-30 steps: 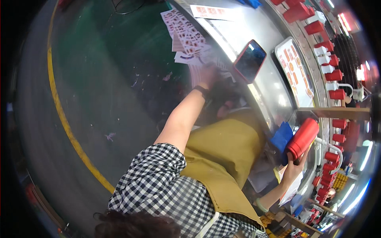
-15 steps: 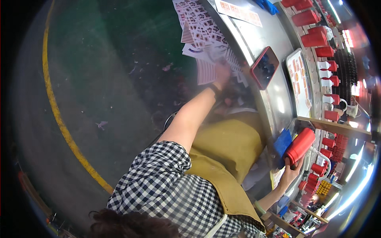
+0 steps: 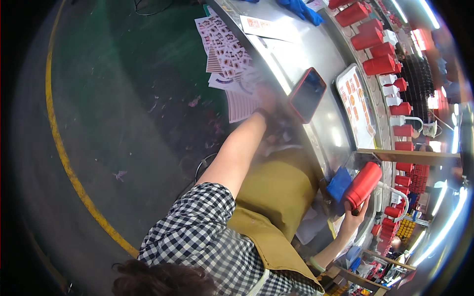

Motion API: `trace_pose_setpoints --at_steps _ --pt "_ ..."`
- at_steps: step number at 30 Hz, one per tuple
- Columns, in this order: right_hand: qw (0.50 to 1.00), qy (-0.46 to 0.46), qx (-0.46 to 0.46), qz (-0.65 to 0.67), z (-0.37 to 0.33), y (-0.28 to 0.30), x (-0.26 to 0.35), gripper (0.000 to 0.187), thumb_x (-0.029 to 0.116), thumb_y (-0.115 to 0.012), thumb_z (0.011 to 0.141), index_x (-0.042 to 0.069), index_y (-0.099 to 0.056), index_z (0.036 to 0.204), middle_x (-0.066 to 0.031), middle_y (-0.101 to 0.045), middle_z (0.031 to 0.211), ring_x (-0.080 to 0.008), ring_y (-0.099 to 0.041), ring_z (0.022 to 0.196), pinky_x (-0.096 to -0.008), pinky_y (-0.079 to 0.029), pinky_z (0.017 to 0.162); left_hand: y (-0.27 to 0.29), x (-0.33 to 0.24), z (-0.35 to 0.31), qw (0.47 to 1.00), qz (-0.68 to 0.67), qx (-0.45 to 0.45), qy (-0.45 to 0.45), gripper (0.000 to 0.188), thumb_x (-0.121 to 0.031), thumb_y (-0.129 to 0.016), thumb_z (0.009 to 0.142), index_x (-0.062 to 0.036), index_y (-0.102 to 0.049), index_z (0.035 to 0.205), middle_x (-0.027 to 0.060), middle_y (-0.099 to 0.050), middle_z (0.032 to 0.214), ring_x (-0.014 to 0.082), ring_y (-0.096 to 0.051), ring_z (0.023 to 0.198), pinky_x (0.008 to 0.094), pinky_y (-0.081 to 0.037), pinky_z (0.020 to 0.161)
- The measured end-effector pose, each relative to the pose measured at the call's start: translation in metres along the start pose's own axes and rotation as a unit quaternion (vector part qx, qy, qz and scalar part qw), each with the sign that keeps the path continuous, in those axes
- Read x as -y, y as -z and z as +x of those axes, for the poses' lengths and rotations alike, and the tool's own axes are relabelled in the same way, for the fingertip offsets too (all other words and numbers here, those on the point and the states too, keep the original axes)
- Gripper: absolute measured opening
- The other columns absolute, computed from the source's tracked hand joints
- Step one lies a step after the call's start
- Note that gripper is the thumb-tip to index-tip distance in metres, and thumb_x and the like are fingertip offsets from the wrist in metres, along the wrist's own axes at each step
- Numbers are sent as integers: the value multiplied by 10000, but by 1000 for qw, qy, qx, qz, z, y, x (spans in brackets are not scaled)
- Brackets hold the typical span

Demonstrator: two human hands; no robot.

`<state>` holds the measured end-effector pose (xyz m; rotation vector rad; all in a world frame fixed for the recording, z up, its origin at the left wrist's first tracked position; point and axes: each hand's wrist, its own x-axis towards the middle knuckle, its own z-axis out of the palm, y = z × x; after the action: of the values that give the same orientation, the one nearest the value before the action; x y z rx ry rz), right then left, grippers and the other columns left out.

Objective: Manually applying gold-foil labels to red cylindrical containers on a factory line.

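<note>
My right hand (image 3: pixel 355 214) is closed around the lower end of a red bottle (image 3: pixel 364 185), which it keeps tilted over the metal bench. Close beside the bottle lies a blue cloth (image 3: pixel 339 184). My left hand (image 3: pixel 267 97) reaches low beside the bench edge, at the printed sticker sheets (image 3: pixel 228 52) and a striped sheet (image 3: pixel 242 105). Its fingers are blurred and partly lost in the haze there, so whether they hold anything does not show.
On the metal bench (image 3: pixel 284 61) lie a red-cased phone (image 3: pixel 308 95), a white tray with orange stickers (image 3: pixel 356 106), a sticker strip (image 3: pixel 266 28) and blue gloves (image 3: pixel 302 10). Behind, red cups (image 3: pixel 368 38) line a conveyor. A wooden bar (image 3: pixel 414 157) juts across near the bottle.
The bench and everything on it have shifted left and slightly down in the view. My right hand still grips the red bottle; my left hand stays low by the sheets.
</note>
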<state>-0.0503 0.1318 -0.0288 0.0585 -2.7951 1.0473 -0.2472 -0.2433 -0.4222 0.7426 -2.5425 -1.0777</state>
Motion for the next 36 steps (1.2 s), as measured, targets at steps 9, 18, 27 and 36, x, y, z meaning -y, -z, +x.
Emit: trace_pose_setpoints --at_steps 9,18,27,36 --pt "997 15 -17 73 -3 -10 4 854 -69 -721 857 102 -341 1603 -95 -703 1048 -144 -635 960 -281 -478 898 165 13 -167 605 -716 228 265 353 65 -520 917 -16 -591 1253 61 -648 1072 162 -621 918 328 -495 809" --pt "988 44 45 143 1 -10 17 913 -18 -771 843 112 -306 1618 -163 -605 1387 -116 -607 884 -260 -507 828 372 18 -331 773 -573 154 224 432 54 -571 963 -5 -543 1390 59 -654 1337 150 -599 1228 335 -446 1068" --pt "966 31 77 246 -57 -24 77 294 -23 -629 879 -12 -691 1167 -66 -678 1228 -55 -517 775 -218 -448 715 392 -85 -354 800 -571 120 140 301 36 -603 974 -34 -638 1265 50 -702 1228 142 -640 1123 357 -476 1029" --pt "853 -71 240 459 -70 6 63 391 70 -691 929 -21 -618 1302 -10 -688 1117 -58 -594 956 -235 -489 828 362 -185 -302 799 -499 337 7 408 41 -683 934 -7 -594 1329 79 -664 1302 166 -600 1245 363 -472 1072"
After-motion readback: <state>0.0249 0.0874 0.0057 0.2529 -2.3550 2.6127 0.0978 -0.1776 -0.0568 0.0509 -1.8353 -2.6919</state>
